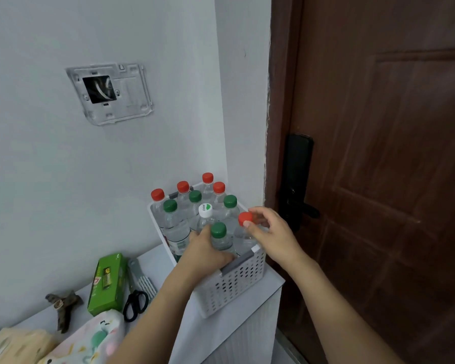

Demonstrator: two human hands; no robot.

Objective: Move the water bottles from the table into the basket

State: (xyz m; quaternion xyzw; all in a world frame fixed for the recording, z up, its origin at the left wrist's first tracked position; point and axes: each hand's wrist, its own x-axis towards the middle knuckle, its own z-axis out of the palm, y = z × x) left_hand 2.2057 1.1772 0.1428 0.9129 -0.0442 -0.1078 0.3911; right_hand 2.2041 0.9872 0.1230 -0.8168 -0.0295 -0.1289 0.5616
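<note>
while the left hand (208, 249) grips a green-capped bottle (220, 239) and the right hand (269, 229) pinches the red-capped bottle (245, 227), both inside the basket (237, 282), lower each upright, then release.

Both hands grip capped bottles in the white basket (231, 287): left hand (204, 252) green-capped, right hand (269, 235) red-capped.
</note>
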